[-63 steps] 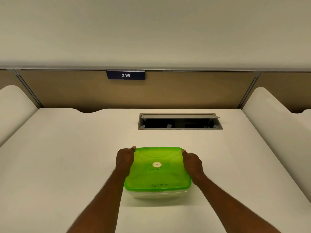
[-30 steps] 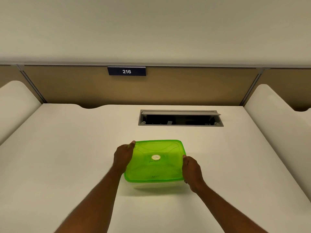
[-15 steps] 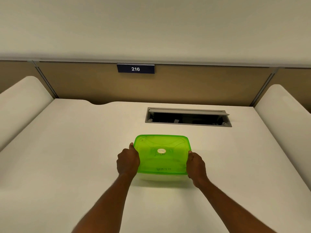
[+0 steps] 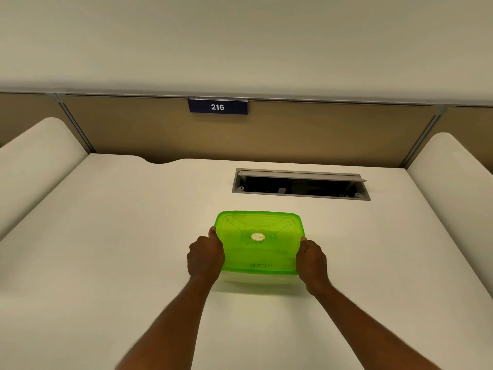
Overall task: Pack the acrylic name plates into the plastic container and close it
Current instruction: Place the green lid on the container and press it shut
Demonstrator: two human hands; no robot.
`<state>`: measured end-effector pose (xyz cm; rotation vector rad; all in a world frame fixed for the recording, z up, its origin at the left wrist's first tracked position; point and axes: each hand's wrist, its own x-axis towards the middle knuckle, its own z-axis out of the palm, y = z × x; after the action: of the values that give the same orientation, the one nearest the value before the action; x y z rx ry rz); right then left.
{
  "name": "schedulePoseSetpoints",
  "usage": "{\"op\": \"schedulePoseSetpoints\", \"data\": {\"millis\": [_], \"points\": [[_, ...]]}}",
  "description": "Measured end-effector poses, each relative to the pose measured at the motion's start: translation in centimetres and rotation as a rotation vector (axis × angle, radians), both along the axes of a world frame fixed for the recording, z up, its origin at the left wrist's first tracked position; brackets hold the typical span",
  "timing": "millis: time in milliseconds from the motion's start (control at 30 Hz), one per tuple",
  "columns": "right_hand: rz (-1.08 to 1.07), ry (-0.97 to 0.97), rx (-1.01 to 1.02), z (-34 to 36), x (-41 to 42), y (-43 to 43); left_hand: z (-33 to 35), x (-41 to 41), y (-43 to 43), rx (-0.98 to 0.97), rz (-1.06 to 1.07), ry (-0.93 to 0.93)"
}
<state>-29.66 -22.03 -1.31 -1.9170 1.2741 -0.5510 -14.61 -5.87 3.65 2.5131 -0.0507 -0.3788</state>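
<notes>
Both bare forearms reach forward toward twelve o'clock, converging slightly. The left hand [image 4: 205, 256] and right hand [image 4: 311, 263] are curled into loose fists, thumbs pointing forward, knuckles facing outward.

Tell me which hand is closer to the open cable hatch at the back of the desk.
Right. The right hand grips the container's right side, almost below the cable hatch. The left hand grips its left side, farther off to the hatch's left.

body: 2 bare forearms | no sleeves | left hand [image 4: 205, 256] | right hand [image 4: 311, 260] | hands ungloved
</notes>
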Motion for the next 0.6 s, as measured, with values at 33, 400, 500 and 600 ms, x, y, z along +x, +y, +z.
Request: {"op": "schedulePoseSetpoints", "data": {"millis": [33,400,500,600], "points": [[-0.002,0.002,0.001,-0.07,0.05,-0.01,-0.1,-0.03,0.05,0.003,0.002,-0.006],[-0.012,0.0,-0.029,-0.14,0.03,0.06,-0.48,-0.29,0.2,-0.062,0.065,-0.026],[-0.013,-0.004,-0.035,-0.15,-0.07,0.16,-0.13,-0.47,0.2,-0.072,0.094,-0.006],[-0.014,-0.015,-0.034,-0.03,-0.26,0.32,-0.21,-0.81,0.42,-0.104,0.141,0.051]]}}
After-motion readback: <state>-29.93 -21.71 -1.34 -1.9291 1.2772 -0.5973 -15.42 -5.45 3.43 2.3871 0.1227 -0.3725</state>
